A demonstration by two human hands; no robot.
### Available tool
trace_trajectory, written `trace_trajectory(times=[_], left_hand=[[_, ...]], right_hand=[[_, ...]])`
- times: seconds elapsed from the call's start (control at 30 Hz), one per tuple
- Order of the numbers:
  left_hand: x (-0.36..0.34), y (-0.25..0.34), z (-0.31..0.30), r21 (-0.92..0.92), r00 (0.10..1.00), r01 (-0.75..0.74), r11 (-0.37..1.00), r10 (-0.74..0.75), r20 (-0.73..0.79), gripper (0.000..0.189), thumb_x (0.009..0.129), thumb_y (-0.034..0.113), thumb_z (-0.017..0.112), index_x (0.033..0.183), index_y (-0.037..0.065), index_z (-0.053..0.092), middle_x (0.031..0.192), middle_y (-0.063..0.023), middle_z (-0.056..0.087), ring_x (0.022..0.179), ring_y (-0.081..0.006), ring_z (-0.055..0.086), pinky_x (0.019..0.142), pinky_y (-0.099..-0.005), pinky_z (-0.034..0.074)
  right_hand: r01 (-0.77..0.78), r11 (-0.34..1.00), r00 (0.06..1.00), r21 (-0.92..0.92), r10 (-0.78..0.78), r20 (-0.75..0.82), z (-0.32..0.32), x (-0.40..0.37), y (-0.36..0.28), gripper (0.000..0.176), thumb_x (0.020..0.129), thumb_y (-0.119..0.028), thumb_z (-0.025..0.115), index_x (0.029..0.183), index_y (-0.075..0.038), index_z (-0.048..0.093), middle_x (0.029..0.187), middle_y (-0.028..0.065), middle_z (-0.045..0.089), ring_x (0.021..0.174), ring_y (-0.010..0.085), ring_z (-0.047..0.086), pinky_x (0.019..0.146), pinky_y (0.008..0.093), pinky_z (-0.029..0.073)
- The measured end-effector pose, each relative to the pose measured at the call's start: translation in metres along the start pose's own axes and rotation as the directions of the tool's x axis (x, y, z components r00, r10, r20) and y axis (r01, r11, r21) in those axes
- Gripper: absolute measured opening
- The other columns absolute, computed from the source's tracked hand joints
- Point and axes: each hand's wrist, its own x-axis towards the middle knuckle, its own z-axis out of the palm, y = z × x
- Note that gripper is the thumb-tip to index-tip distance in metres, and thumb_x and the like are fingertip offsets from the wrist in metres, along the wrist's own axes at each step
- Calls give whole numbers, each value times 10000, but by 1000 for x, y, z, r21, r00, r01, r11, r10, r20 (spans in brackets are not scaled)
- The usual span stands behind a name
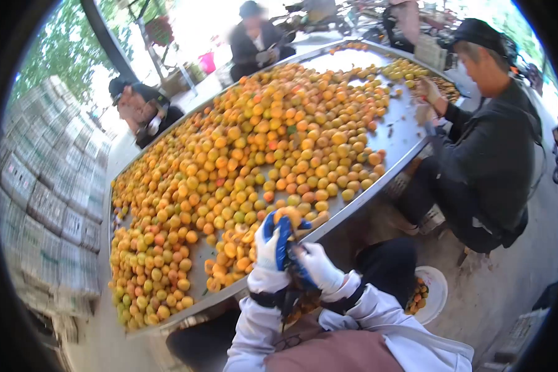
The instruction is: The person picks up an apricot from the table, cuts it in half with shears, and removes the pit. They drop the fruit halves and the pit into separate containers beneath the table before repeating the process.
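Observation:
My left hand [270,245], in a white glove with blue-coated fingers, is closed around an orange apricot [286,215] over the table's near edge. Just to its right, my right hand [321,268], gloved too, has its fingers curled in beside the left palm. Something dark and thin shows between the two hands, and I cannot tell what the right one grips. Close to my left hand lie split apricots [229,249], their hollow insides showing. Beyond them, a large heap of whole apricots [248,149] covers much of the metal table [400,133].
A white bucket [439,291] holding fruit stands on the floor to my right. One person [490,142] sits at the table's right side; two others [254,43] sit along the far side. Stacked crates [49,192] rise at the left.

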Motion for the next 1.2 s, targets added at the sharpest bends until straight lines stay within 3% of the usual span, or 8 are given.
trace_trajectory(times=[0.13, 0.43, 0.63, 0.73, 0.77, 0.8, 0.93, 1.2], left_hand=[[3, 13, -1, 143, 972, -159, 977, 180, -148, 383, 1027, 347, 579, 1132, -21, 599, 958, -146, 705, 766, -180, 682, 691, -314, 563], [-18, -9, 4, 794, 846, -483, 369, 431, 315, 369, 774, 80, 777, 1104, -32, 655, 991, -190, 702, 897, -343, 702, 837, -375, 549], [-24, -18, 3, 605, 941, -318, 730, 319, 110, 351, 916, 243, 650, 1113, -46, 625, 1058, -148, 671, 950, -251, 650, 874, -339, 511], [-19, -46, -25, 675, 889, -363, 642, 457, 44, 309, 1014, 177, 530, 1225, -46, 563, 1102, -142, 656, 973, -230, 636, 906, -346, 504], [-18, -60, -42, 173, 962, -232, 957, 252, -104, 393, 1023, 155, 546, 1360, -29, 464, 1211, -162, 616, 1062, -235, 617, 961, -363, 502], [-21, -71, -37, 598, 833, -429, 677, 553, -28, 499, 1020, 151, 568, 1448, -2, 362, 1285, -171, 577, 1157, -246, 584, 1018, -383, 487], [-9, -37, 5, -342, 953, -85, 936, -24, -303, 468, 1036, 407, 549, 1336, 49, 521, 1265, -117, 604, 1149, -214, 602, 986, -377, 515], [-7, -38, -15, -418, 969, 118, 901, -196, -149, 561, 1047, 513, 450, 1361, 60, 552, 1258, -121, 637, 1121, -240, 629, 986, -377, 520]], right_hand=[[377, 888, 913, -263, -404, -58, 1, -10, -20, 190, 1033, -165, 594, 987, 5, 665, 777, -38, 574, 743, 47, 490, 643, 250, 439], [309, 898, 922, -312, -364, -134, -27, -4, -51, 248, 1017, -222, 620, 1081, 17, 638, 844, 139, 691, 784, 116, 616, 710, 332, 519], [299, 941, 948, -157, -311, -60, -29, -9, -55, 207, 968, -145, 646, 1106, 8, 628, 916, 101, 687, 850, 129, 622, 764, 317, 521], [335, 914, 938, -229, -346, -7, -23, -8, -50, 467, 948, -157, 682, 1370, -7, 551, 1067, 154, 717, 976, 205, 693, 888, 332, 529], [343, 899, 932, -273, -362, -19, -19, -6, -46, 484, 946, -167, 685, 1380, -8, 542, 1077, 180, 710, 980, 262, 701, 886, 346, 533], [353, 880, 924, -317, -381, -28, -15, -6, -44, 501, 944, -177, 688, 1391, -10, 533, 1087, 207, 704, 984, 319, 709, 885, 361, 537], [283, 903, 944, -322, -323, -75, -11, -1, -39, 508, 937, -219, 701, 1380, -25, 547, 1094, 243, 688, 975, 406, 691, 857, 391, 550], [253, 755, 921, -605, -380, -89, 0, 14, -23, 498, 879, -230, 763, 1328, -77, 610, 1114, 206, 697, 1019, 369, 700, 842, 392, 562]])
